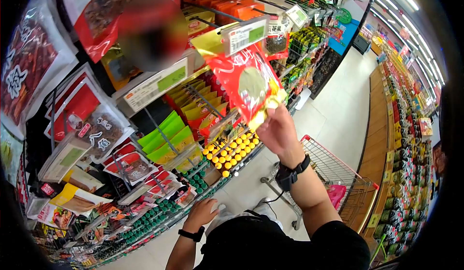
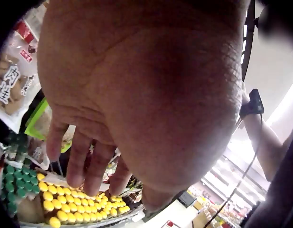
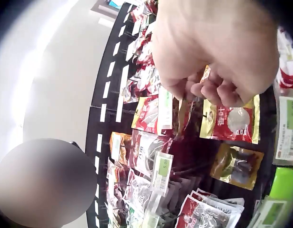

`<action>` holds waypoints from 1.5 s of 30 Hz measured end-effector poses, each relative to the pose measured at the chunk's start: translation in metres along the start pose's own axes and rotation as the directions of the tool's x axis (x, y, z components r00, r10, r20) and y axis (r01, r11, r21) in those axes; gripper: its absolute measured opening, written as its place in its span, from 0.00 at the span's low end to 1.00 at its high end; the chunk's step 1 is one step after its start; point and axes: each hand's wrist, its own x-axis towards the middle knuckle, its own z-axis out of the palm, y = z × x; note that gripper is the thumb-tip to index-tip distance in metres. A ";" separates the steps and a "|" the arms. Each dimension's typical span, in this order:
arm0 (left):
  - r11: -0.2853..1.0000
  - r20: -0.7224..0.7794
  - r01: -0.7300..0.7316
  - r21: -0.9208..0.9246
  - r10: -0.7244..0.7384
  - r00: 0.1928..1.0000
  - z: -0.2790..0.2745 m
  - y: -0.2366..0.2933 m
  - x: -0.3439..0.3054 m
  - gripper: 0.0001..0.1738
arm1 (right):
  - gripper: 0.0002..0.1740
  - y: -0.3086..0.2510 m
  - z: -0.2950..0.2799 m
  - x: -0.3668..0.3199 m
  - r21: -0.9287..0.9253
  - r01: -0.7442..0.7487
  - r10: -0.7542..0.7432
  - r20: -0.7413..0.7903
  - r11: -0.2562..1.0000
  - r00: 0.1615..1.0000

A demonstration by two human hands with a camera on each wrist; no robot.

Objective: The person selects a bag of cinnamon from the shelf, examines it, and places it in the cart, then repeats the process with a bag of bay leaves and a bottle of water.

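A red and gold spice packet (image 1: pixel 249 84) with a round window of greenish contents hangs from the shelf rack, its top behind a price tag (image 1: pixel 247 34). My right hand (image 1: pixel 279 131) pinches the packet's gold bottom edge between thumb and fingers. In the right wrist view the fingers of that right hand (image 3: pixel 217 66) are curled in front of the racked packets. My left hand (image 1: pixel 202 213) hangs low beside the shelf and holds nothing. Seen from the left wrist, the left hand (image 2: pixel 137 95) has its fingers loosely extended, with yellow-capped bottles (image 2: pixel 75 204) beyond them.
Bags of dried spices (image 1: pixel 92 120) hang on hooks to the left, with green packets (image 1: pixel 166 137) below them. Yellow-capped bottles (image 1: pixel 232 151) line a lower shelf. A shopping cart (image 1: pixel 333 173) stands at my right in the aisle, before a long shelf of jars (image 1: pixel 406 173).
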 end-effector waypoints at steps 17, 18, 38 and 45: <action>0.863 0.270 -0.206 -0.462 0.358 0.894 0.015 0.102 0.078 0.46 | 0.11 -0.008 -0.166 -0.174 -0.869 -0.145 0.462 0.104 0.474 0.881; 0.818 0.243 -0.178 -0.547 0.359 0.901 0.016 0.112 0.083 0.46 | 0.12 -0.010 -0.165 -0.178 -0.879 -0.164 0.472 0.076 0.448 0.878; 0.861 -0.135 -0.270 -0.430 0.235 0.963 0.088 0.297 0.153 0.17 | 0.35 -0.134 -0.265 -0.242 -0.924 0.048 0.133 0.106 0.379 0.985; 0.870 -0.007 -0.376 -0.319 0.395 0.919 0.118 0.310 0.178 0.47 | 0.52 -0.157 -0.295 -0.243 -0.900 -0.029 0.333 0.130 0.434 0.934</action>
